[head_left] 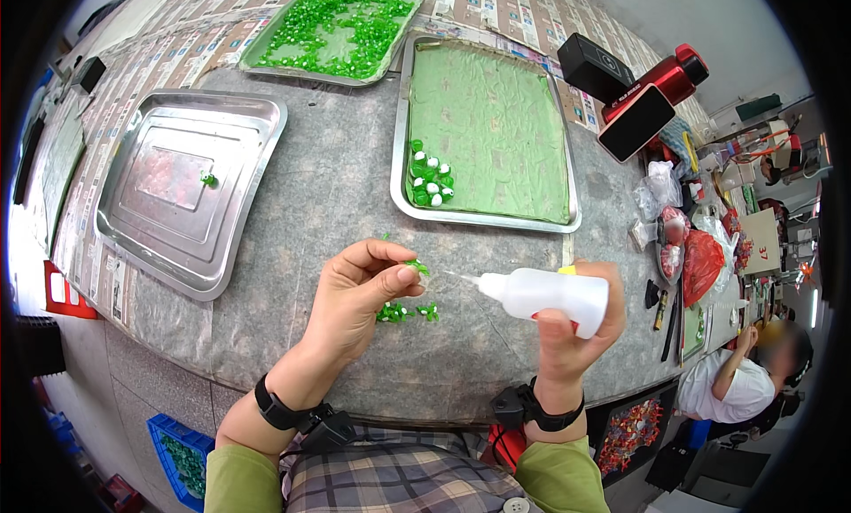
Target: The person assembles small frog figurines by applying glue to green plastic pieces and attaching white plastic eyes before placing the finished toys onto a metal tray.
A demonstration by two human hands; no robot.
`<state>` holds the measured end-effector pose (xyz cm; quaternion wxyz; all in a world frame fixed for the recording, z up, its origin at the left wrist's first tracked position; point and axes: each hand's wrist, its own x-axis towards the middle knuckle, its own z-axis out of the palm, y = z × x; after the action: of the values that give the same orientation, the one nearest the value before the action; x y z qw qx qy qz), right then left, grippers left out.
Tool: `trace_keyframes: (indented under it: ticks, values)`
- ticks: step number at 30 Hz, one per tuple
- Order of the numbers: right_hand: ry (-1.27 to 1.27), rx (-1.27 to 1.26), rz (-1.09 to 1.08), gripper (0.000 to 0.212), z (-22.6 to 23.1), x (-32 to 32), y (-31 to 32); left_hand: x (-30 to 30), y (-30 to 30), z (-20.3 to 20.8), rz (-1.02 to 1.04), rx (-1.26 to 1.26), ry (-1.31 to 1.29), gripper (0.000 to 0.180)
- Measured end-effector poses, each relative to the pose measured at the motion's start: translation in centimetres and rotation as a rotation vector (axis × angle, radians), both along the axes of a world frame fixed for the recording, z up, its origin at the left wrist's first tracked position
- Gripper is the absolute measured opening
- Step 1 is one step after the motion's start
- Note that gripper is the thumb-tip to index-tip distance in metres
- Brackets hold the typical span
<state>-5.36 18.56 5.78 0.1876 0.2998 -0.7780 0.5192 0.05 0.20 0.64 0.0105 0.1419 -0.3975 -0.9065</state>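
Observation:
My left hand [359, 287] pinches a small green piece [417, 268] between thumb and fingertips. In my right hand [581, 322] lies a white squeeze bottle [554, 296], tipped on its side, its thin clear nozzle aimed at the green piece with a small gap between. On the table just below my left fingertips lie several small green-and-white pieces [394, 312]. Beyond my hands stands a tray lined in light green [496, 132], with a cluster of green-and-white pieces [430, 176] in its near left corner.
A bare metal tray [239, 221] at the left holds one small green figure [208, 179]. Farther back is a tray full of green pieces [332, 34]. A phone [636, 123] leans by a red bottle [667, 77] and black box [592, 67]. A co-worker [740, 384] sits at the right.

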Motion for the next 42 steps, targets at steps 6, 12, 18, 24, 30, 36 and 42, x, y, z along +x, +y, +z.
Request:
trace_keyframes:
  ticks: [6, 12, 18, 24, 30, 36, 42]
  values:
    - [-0.475, -0.401, -0.121, 0.035, 0.7, -2.1, 3.6, 0.0, -0.1, -0.1, 0.028, 0.009, -0.019, 0.012]
    - [-0.61, -0.232, -0.252, 0.042, -3.9, -5.1, 10.2, -0.2, 0.2, -0.1, 0.028, 0.02, -0.006, 0.011]
    - [-0.633, -0.308, -0.254, 0.042, -6.8, -5.2, 12.3, -0.1, 0.0, -0.1, 0.068, 0.002, -0.026, 0.01]
    - [0.29, 0.272, -0.763, 0.038, -1.4, -4.5, 10.2, -0.3, 0.3, -0.1, 0.039, 0.014, -0.032, 0.01]
    - [-0.122, 0.303, 0.051, 0.014, 1.1, -7.0, -1.4, 0.1, -0.5, -0.2, 0.054, 0.038, -0.029, 0.011]
    - [-0.28, 0.466, 0.2, 0.021, -5.6, -13.8, -9.1, -0.3, -0.2, -0.1, 0.034, 0.028, -0.032, 0.012]
    - [-0.3, 0.602, 0.142, 0.025, -5.7, -14.6, -11.1, -0.3, -0.7, -0.1, 0.046, 0.048, -0.031, 0.012]
